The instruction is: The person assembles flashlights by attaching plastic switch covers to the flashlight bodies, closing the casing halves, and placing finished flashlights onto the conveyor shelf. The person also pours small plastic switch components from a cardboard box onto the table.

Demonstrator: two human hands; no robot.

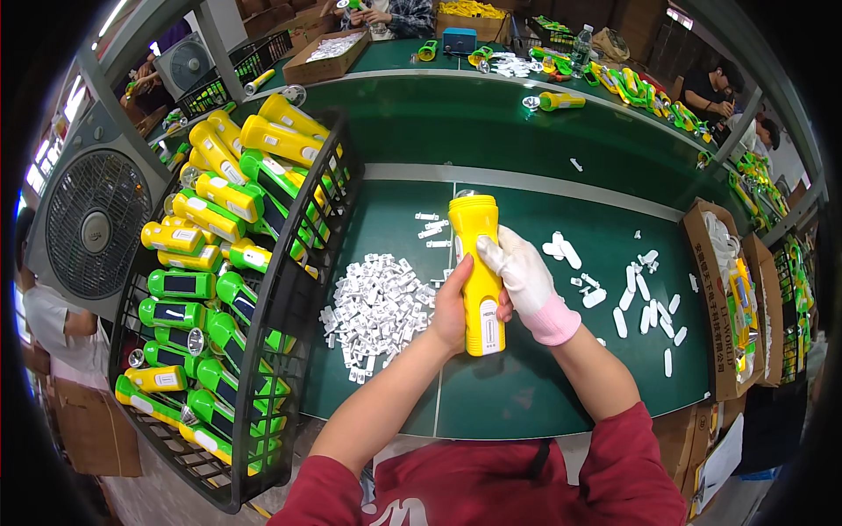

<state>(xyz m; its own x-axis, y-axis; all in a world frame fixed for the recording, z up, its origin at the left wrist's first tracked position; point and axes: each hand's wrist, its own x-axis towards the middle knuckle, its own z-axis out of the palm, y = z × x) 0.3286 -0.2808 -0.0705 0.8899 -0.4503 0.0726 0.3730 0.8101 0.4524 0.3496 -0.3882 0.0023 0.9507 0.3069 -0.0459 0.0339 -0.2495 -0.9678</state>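
Centre frame, I've got left hand [453,305] and gloved right hand [526,279] both gripping the yellow flashlight [481,279], white parts [379,307] heaped left.

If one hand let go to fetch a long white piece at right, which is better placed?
Right, probably. The gloved right hand is closer to the long white pieces, on their side of the yellow flashlight. The bare left hand grips the flashlight's body, so it could likely hold on.

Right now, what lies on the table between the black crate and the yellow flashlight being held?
In the head view, a heap of small white parts lies between the crate and the flashlight and, farther back, a few loose white pieces.
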